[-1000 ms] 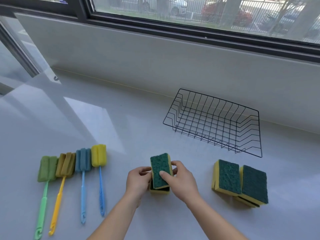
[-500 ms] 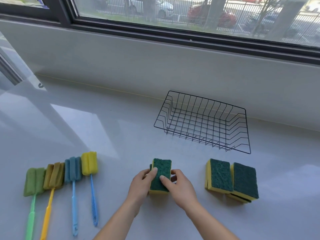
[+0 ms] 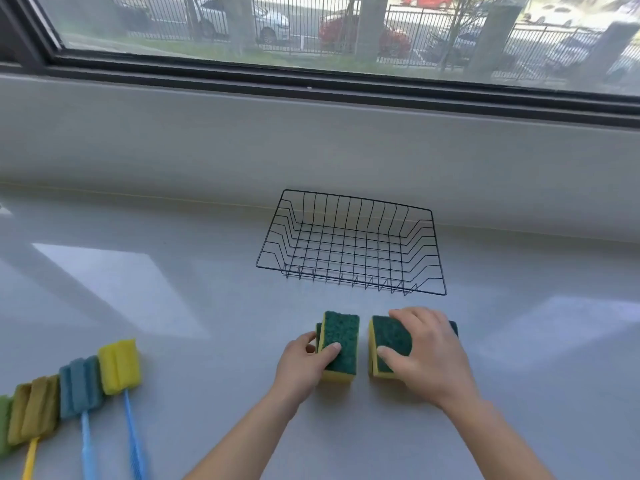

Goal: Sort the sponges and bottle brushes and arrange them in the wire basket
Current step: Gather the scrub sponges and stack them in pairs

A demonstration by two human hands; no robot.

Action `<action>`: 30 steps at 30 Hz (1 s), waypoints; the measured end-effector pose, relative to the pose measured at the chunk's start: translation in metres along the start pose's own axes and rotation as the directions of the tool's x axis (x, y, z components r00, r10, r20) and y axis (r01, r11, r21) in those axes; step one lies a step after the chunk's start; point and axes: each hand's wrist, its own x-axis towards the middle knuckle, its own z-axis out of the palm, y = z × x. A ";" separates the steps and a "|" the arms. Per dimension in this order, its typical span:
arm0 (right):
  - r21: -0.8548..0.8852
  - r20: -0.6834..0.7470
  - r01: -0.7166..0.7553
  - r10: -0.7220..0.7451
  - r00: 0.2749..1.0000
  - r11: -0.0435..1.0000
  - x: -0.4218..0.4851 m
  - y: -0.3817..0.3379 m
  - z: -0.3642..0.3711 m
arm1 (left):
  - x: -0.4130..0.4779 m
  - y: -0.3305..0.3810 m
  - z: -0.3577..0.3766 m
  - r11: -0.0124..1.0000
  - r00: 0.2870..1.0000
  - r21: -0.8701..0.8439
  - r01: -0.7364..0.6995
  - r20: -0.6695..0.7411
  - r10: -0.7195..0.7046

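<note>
While your left hand (image 3: 304,365) pinches the left sponges (image 3: 341,341), thumb on the green scouring face and fingers behind, your right hand (image 3: 427,356) lies curled over the right sponges (image 3: 393,336), grasping them from above. The two groups sit just apart on the pale grey counter (image 3: 207,289), near the front rim of the wire basket (image 3: 356,199), which stands close to the low grey wall (image 3: 173,140). A row of bottle brushes (image 3: 119,367) lies well to your left, heads touching. Sunlit patches cross the counter; above the wall a dark-framed window (image 3: 311,88) shows parked cars and a fence.
</note>
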 end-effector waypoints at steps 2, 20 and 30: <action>-0.152 0.157 0.017 0.007 0.988 0.988 0.000 0.016 -0.002 | 0.001 0.003 0.006 1.000 1.000 0.013 -0.001 0.007 0.001; -0.220 0.245 0.109 -0.053 0.968 0.969 0.014 0.049 0.021 | -0.001 0.002 0.010 0.892 0.944 0.310 -0.328 0.133 0.301; -0.318 0.411 0.331 -0.186 0.892 0.888 0.041 0.043 0.024 | 0.014 0.022 0.021 0.590 0.843 0.616 -0.522 0.262 0.470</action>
